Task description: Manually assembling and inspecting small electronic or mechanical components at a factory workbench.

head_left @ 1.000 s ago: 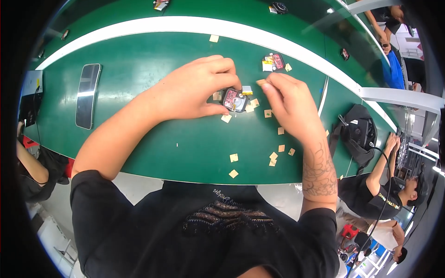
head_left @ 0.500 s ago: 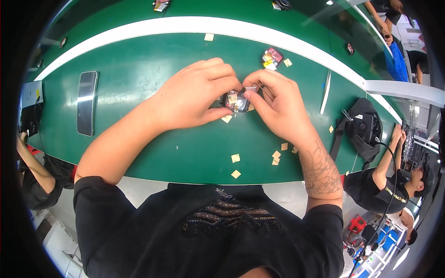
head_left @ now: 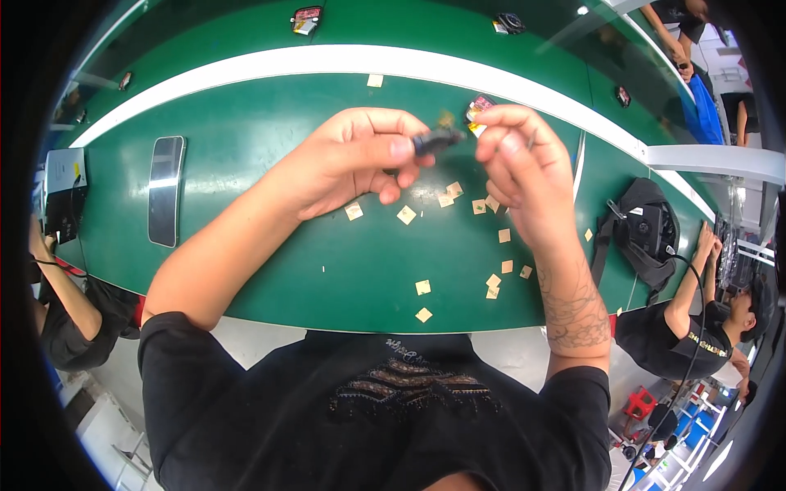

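My left hand [head_left: 352,155] pinches a small black electronic device [head_left: 439,141] between thumb and fingers, tilted edge-on above the table and blurred by motion. A blurred yellowish bit shows at its upper side. To its right, my right hand [head_left: 532,168] is raised and apart from it, thumb against curled fingers; a small greyish edge shows at the fingertips, too unclear to name. Behind that hand lies another open device [head_left: 478,108] with red and yellow parts, partly hidden. Several small beige squares [head_left: 407,214] are scattered on the green table [head_left: 270,270] below my hands.
A smartphone [head_left: 166,191] lies at the left. To the right are a black bag [head_left: 643,222] and a thin white strip [head_left: 580,164]. A white divider [head_left: 327,59] crosses the table, with more devices [head_left: 307,20] beyond. Co-workers sit on both sides.
My left hand has lifted and tipped the device from lying face-up to edge-on. My right hand has come off it and moved right, uncovering several beige squares.
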